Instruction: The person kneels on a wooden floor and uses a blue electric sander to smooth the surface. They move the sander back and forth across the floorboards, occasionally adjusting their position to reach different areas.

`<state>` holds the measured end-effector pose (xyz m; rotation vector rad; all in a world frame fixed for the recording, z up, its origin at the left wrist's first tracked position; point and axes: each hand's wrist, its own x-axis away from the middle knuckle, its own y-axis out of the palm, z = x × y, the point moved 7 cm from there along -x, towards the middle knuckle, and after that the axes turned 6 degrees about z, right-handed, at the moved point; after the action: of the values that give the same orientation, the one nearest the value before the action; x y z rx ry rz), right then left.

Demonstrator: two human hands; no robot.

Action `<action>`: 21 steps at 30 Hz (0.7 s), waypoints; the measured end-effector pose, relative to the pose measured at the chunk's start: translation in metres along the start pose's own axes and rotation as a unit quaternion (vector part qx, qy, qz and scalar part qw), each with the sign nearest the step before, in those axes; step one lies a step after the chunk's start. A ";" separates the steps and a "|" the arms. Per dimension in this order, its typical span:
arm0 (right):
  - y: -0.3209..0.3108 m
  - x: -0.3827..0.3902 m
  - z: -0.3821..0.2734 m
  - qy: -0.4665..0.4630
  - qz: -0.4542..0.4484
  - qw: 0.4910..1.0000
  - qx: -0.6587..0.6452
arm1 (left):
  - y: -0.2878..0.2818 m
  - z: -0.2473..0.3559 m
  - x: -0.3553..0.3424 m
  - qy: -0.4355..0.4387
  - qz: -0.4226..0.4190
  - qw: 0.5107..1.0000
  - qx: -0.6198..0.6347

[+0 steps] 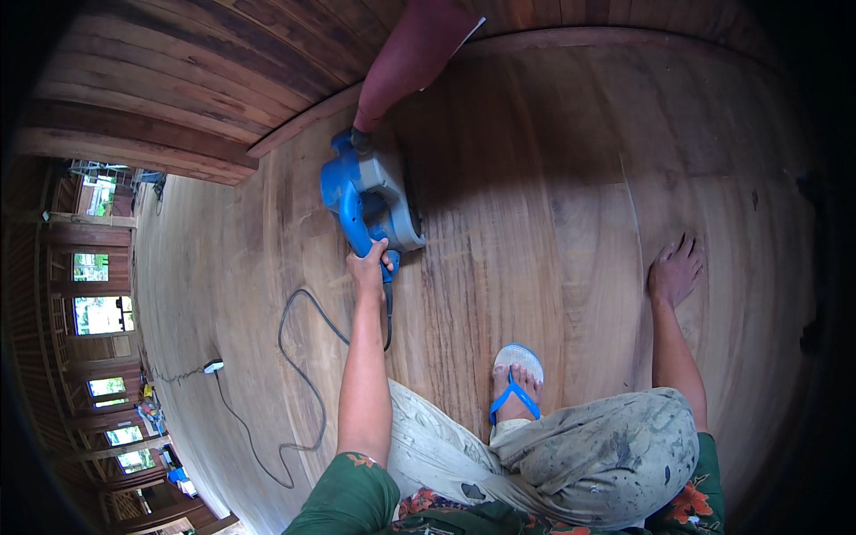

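Note:
My left hand (pixel 367 260) grips the rear handle of a blue and grey power sander (pixel 390 209), which sits on the wooden floor (pixel 553 232) left of centre. A maroon dust bag (pixel 410 49) rises from the sander's back end toward the top of the view. My right hand (pixel 676 272) rests flat on the boards at the right, fingers stretched out and holding nothing.
A black cable (pixel 314 374) loops from the sander across the floor toward a white plug block (pixel 212 366). A wooden wall (pixel 169 80) borders the floor above. Windows (pixel 102 315) and scattered items (pixel 178 477) line the far left. My sandalled foot (pixel 515 392) is below centre.

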<state>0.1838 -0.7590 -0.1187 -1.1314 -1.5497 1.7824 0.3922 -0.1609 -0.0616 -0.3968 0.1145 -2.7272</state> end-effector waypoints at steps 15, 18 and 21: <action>-0.007 0.002 -0.002 0.003 0.005 1.000 -0.008 | 0.017 0.005 -0.063 -0.009 -0.016 1.000 -0.015; -0.005 0.002 -0.001 0.005 0.003 1.000 -0.004 | 0.023 0.009 -0.074 -0.004 -0.024 1.000 -0.010; -0.004 0.002 0.000 0.006 0.001 1.000 -0.008 | 0.029 0.013 -0.084 -0.004 -0.024 1.000 -0.007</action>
<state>0.1827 -0.7564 -0.1152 -1.1492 -1.5595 1.7635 0.4804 -0.1561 -0.0749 -0.4189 0.1244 -2.7725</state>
